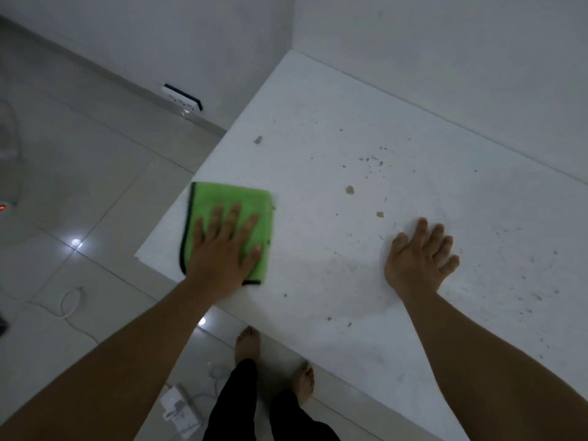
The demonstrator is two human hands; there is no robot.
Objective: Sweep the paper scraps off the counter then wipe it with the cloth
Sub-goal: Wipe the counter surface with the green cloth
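Head view, looking down over both our forearms at the white table (318, 100), which runs into a wall corner at the far side. Our left hand (222, 249) lies flat on the green cloth (229, 198), palm down, fingers (234, 218) spread and extended, not curled around anything; it presses the cloth rather than gripping it. We judge this flat press is there to keep the folded cloth spread against the surface so it drags evenly. The cloth sits near the table's left corner, its dark-trimmed edge close to the drop to the floor (95, 173). Slight blur at the cloth's left edge; whether it is moving we cannot tell. Our right hand (420, 259) rests on the bare table well apart from the cloth, fingers (440, 240) loosely bent and partly parted, holding nothing; it looks like a brace for the lean, though that is a guess. Paper scraps remain: one larger scrap (350, 190) and a smaller scrap (379, 214) just beyond the right hand, another scrap (258, 140) farther up near the left edge, and fine dark specks scattered across the middle and right. Judged from that, sweeping looks incomplete and wiping covers only the near-left corner.
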